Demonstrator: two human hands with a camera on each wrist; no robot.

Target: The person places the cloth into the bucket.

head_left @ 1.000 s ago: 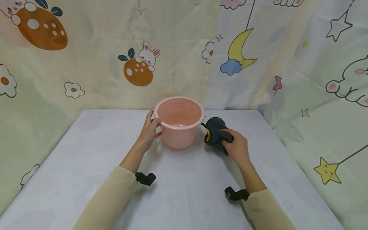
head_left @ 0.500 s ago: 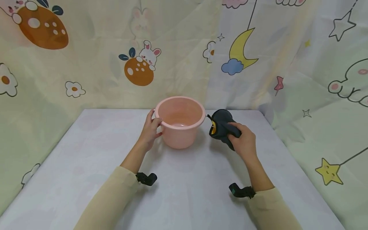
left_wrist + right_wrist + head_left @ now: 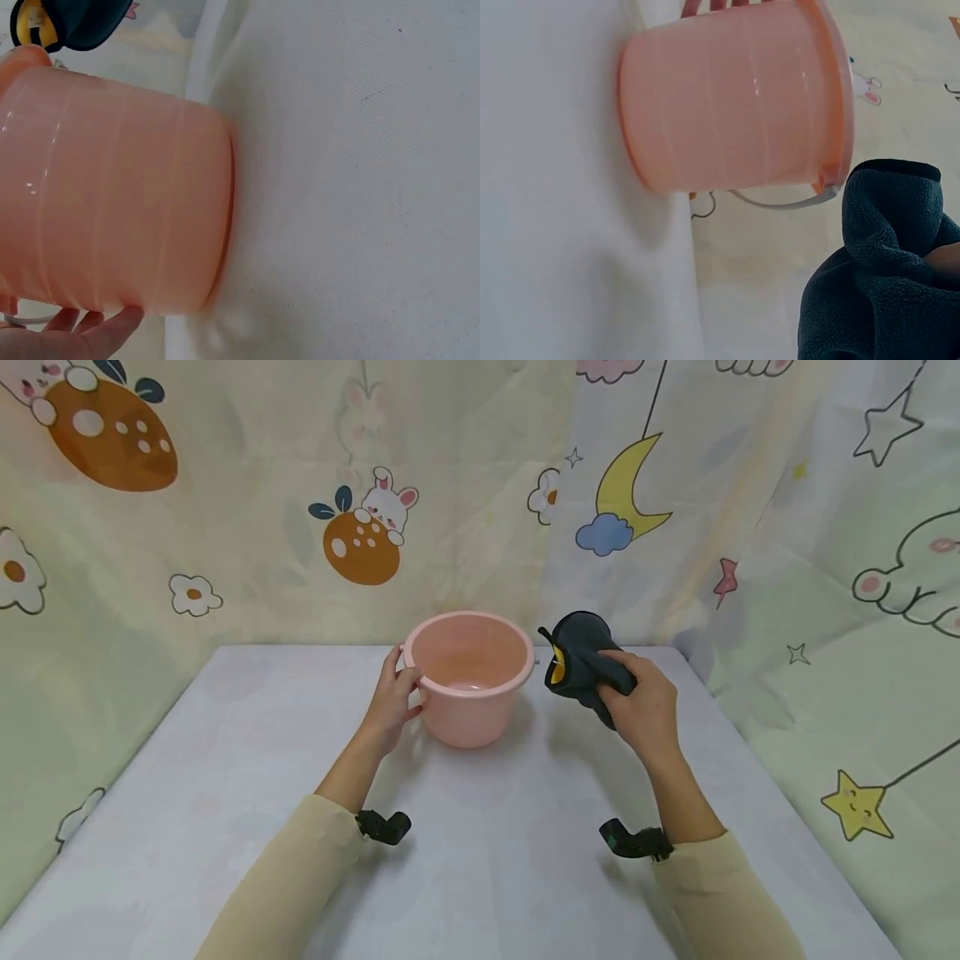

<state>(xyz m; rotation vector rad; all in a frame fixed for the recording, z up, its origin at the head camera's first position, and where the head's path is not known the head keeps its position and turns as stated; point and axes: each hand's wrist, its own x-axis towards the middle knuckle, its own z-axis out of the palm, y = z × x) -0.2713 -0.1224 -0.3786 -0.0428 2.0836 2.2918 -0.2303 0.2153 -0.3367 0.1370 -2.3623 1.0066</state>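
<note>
In the head view, my right hand (image 3: 647, 703) grips a dark blue-green fleece item (image 3: 588, 652) and holds it above the table. Its black-trimmed opening faces left and shows a yellow lining. What kind of article it is, I cannot tell. The right wrist view shows its bunched fleece (image 3: 892, 262) close up, beside the bucket's rim. Just left of it a pink plastic bucket (image 3: 468, 718) stands upright on the table. My left hand (image 3: 384, 706) holds the bucket's left side near the rim, fingers spread along the wall. The bucket's inside shows nothing but its floor.
A white-covered table (image 3: 480, 860) lies beneath both arms and ends behind the bucket. Printed cloth (image 3: 262, 527) hangs at the back and sides. The bucket's thin pale handle (image 3: 787, 202) hangs down its outer side. Each wrist carries a small black camera (image 3: 384, 827).
My right hand has lifted the fleece item up off the table and shifted it slightly right and farther back. The left hand and the bucket stay where they were.
</note>
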